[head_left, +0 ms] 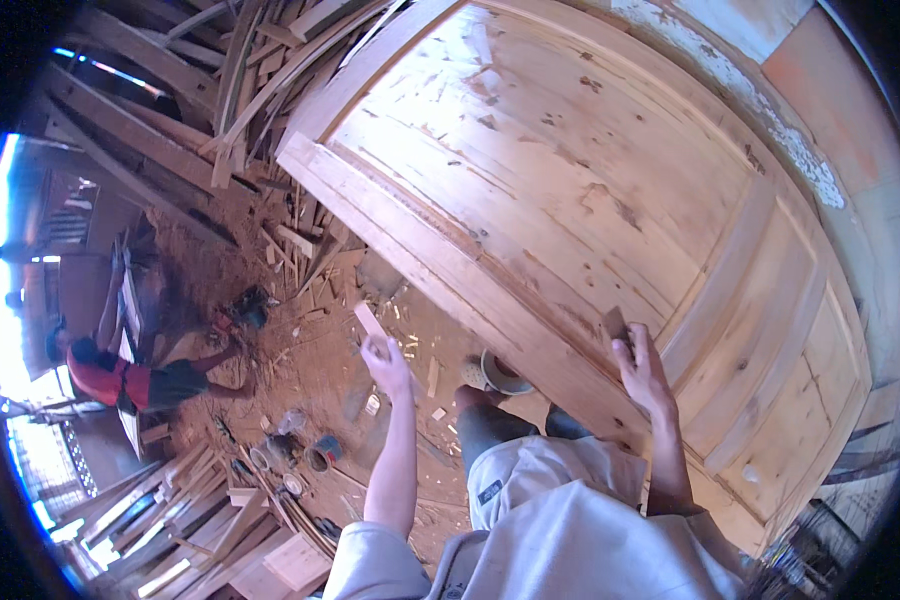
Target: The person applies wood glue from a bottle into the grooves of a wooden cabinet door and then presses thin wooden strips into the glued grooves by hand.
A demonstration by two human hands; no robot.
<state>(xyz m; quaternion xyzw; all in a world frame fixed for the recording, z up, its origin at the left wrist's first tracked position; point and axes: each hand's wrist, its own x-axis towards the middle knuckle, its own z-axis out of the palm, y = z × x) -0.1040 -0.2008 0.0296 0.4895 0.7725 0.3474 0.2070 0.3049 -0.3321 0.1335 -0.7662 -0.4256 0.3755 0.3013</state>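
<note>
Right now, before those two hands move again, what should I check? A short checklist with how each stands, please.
1. Left hand has hold of its small pinkish flat piece: ok.
2. Right hand has hold of its small brown piece: ok.
3. Brown piece touching the large wooden panel: cannot tell from this angle.
4. Left hand clear of the panel: ok, it is out to the left of the panel's edge.
5. Floor free of clutter: not ok, wood scraps lie about.
6. Person in red apart from the panel: ok, far off to the left.
</note>
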